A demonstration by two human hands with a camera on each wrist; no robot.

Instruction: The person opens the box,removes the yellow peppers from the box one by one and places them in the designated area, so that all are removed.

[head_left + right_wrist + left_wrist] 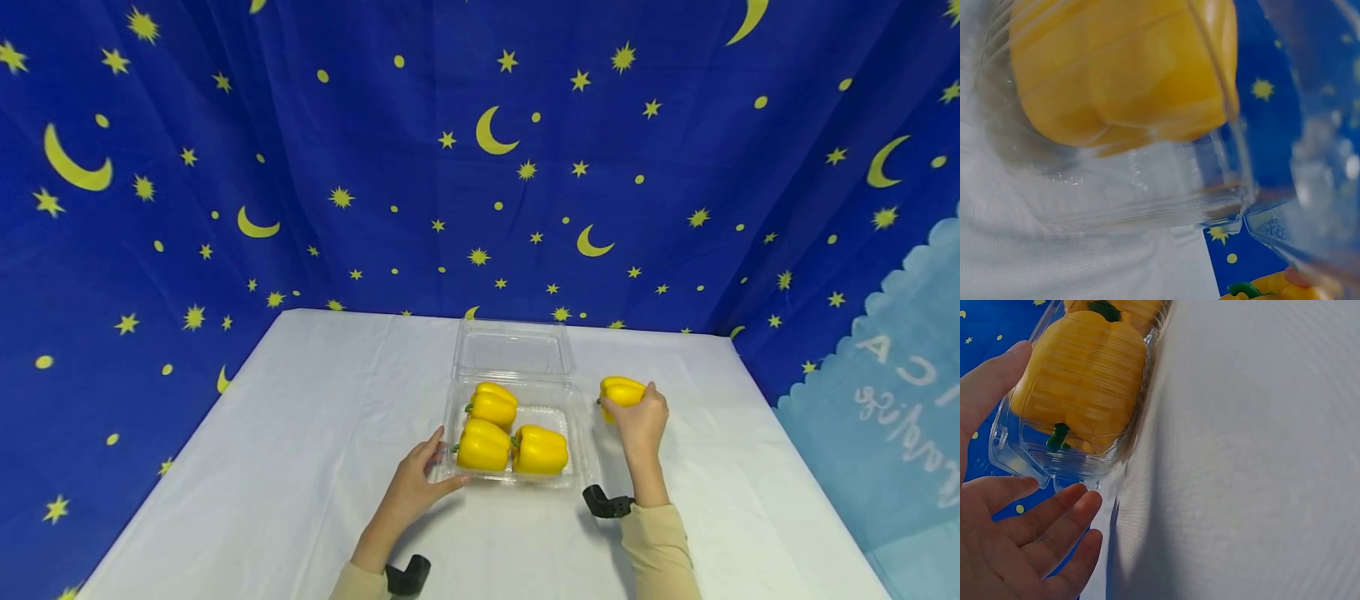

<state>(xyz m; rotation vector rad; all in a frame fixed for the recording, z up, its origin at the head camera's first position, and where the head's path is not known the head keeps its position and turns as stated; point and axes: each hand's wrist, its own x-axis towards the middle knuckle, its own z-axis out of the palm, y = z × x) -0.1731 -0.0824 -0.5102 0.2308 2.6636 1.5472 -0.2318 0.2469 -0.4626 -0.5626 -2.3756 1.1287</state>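
Note:
A clear plastic clamshell box [555, 417] lies with its lid [513, 350] folded back. Inside are three yellow bell peppers: one at the back left [493, 405], one at the front left [483, 445] and one at the front right [540, 451]. My left hand [412, 479] rests at the box's front left corner, fingers spread and fairly straight, thumb along the front rim. To the right of the box, my right hand [639, 419] grips another yellow bell pepper [621, 390] between thumb and fingers. That pepper's green stem [1244, 289] shows low in the right wrist view.
A white cloth covers the table [337, 400]. Behind it hangs a blue curtain [420, 167] with yellow moons and stars. A light blue panel with white lettering [900, 400] stands at the right. Each wrist wears a black camera mount [607, 502].

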